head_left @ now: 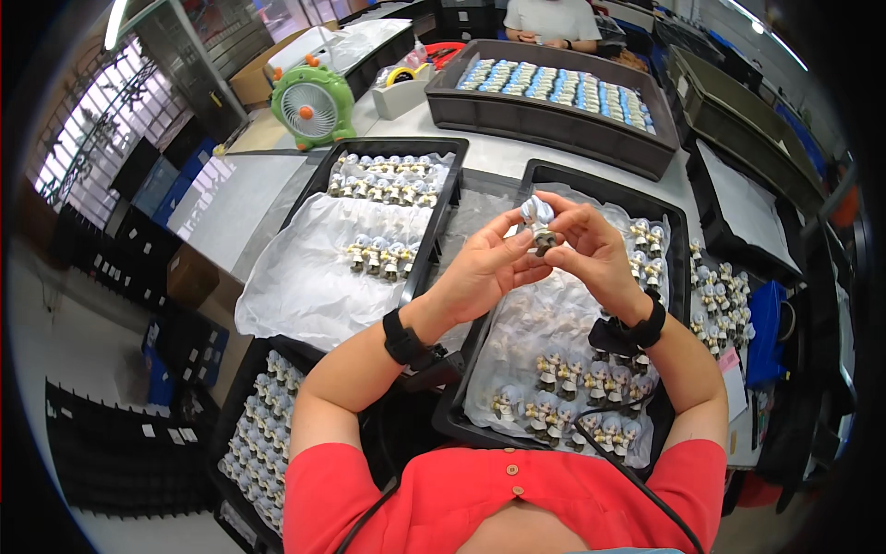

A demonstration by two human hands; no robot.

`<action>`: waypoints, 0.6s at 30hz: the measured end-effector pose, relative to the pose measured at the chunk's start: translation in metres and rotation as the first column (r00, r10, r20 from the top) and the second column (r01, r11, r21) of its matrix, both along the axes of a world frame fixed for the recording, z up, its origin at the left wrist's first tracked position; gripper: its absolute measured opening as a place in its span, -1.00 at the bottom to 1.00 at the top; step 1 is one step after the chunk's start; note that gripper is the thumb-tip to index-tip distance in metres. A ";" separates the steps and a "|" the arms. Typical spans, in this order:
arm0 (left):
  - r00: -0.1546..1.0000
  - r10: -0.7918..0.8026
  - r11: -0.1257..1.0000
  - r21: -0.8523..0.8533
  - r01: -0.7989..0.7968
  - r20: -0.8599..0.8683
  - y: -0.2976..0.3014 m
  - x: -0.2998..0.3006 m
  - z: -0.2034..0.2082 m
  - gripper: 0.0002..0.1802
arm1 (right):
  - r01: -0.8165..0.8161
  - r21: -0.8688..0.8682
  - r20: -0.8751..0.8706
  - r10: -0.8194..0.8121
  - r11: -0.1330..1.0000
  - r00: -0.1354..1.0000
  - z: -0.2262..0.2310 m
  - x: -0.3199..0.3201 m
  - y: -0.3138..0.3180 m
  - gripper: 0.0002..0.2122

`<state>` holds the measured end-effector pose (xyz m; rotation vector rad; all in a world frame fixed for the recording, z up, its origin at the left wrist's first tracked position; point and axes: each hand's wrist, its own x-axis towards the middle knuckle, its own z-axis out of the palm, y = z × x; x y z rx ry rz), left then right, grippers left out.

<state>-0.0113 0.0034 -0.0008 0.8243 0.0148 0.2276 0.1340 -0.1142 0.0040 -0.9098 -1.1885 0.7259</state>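
Note:
A small figurine (537, 214) with pale blue-white hair and a dark base is held up between my two hands. My left hand (486, 266) has its thumb and fingers closed on the figurine's left side. From the other side, the fingers of my right hand (592, 247) curl around it. Below my hands lies a black tray (681, 277) lined with white sheet, holding similar figurines (554, 411) in rows at its near end and right side. To the left, another black tray (461, 152) carries figurines (383, 254) in rows on white paper (323, 268).
A green fan (312, 106) and a tape dispenser (401, 92) stand at the back left. A deep grey bin (554, 120) of blue-topped pieces sits at the back. More figurines (722, 300) are at right and in a tray (263, 434) at lower left. Another person (552, 23) sits opposite.

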 end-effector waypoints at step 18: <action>0.672 0.697 0.548 0.791 -0.274 -0.251 0.160 -0.088 -0.001 -0.44 | 0.313 0.090 0.543 -0.310 0.946 0.780 0.007 0.006 -0.003 -0.76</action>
